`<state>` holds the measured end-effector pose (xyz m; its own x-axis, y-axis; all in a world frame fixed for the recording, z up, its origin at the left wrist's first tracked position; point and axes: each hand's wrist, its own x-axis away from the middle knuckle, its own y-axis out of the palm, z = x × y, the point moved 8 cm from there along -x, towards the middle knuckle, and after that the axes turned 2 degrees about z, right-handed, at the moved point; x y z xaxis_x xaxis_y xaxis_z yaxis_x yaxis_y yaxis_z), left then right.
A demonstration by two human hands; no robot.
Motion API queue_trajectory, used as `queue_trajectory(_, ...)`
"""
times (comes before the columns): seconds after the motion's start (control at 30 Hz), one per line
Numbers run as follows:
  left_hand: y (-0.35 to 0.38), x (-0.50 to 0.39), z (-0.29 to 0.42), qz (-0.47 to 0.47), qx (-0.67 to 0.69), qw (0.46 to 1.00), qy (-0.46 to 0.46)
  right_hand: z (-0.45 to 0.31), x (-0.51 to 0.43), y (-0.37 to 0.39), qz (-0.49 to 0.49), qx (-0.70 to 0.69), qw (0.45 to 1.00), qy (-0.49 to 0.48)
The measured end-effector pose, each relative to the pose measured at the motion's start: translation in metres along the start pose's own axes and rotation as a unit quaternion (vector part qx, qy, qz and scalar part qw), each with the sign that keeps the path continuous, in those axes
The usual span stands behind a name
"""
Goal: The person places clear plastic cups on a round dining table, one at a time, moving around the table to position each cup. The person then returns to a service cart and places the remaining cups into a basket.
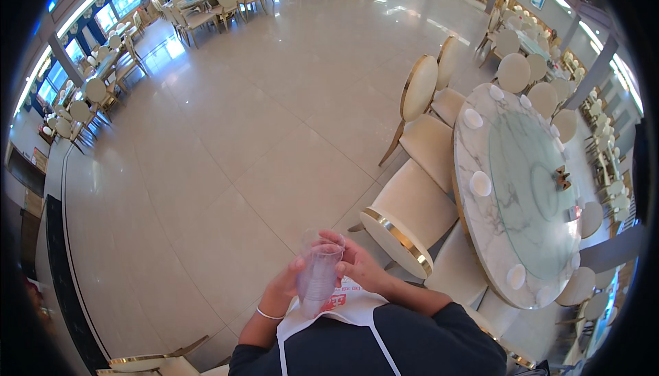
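A stack of clear plastic cups (318, 278) is held in front of my chest, its open rims turned up and away from me. My left hand (284, 279) grips the stack's left side, with a white band around that wrist. On the other side, my right hand (359, 262) has its fingers around the upper rim, where a cup seems to sit slightly apart from the rest. Motion blur and the clear plastic hide whether that top cup is loose. Behind the stack is my white apron (355, 298) with red print.
To my right stands a round marble-patterned table (471, 221) with a glass turntable (525, 170) and several white bowls (481, 184). Cream chairs (412, 211) with gold trim surround it. Tiled floor (247, 134) stretches ahead towards more tables and chairs (229, 0).
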<state>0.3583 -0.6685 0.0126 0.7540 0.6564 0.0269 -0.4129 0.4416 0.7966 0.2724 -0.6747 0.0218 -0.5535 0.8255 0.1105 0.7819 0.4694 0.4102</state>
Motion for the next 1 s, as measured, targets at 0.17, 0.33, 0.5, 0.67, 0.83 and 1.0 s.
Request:
queue_trajectory(0.17, -0.04, -0.007, 0.026, 0.034, 0.015, 0.999, -0.015, -0.02, -0.051, 0.002, -0.01, 0.006, 1.0, -0.023)
queue_trajectory(0.33, -0.064, -0.044, 0.081, 0.103, -0.054, 0.993, 0.014, -0.032, -0.111, -0.023, -0.025, -0.024, 0.997, -0.065)
queue_trajectory(0.5, -0.097, -0.106, 0.13, 0.046, -0.064, 0.996, -0.047, -0.062, -0.174, -0.064, 0.005, -0.043, 0.996, -0.076)
queue_trajectory(0.67, -0.112, -0.175, 0.171, 0.015, -0.09, 0.991, -0.099, -0.098, -0.218, -0.115, 0.019, -0.081, 0.992, -0.097)
queue_trajectory(0.83, -0.111, -0.241, 0.19, -0.003, -0.099, 0.987, -0.13, -0.132, -0.233, -0.17, 0.062, -0.062, 0.991, -0.105)
queue_trajectory(1.0, -0.115, -0.302, 0.187, -0.1, -0.073, 0.97, -0.211, -0.157, -0.23, -0.212, 0.173, -0.083, 0.969, -0.156)
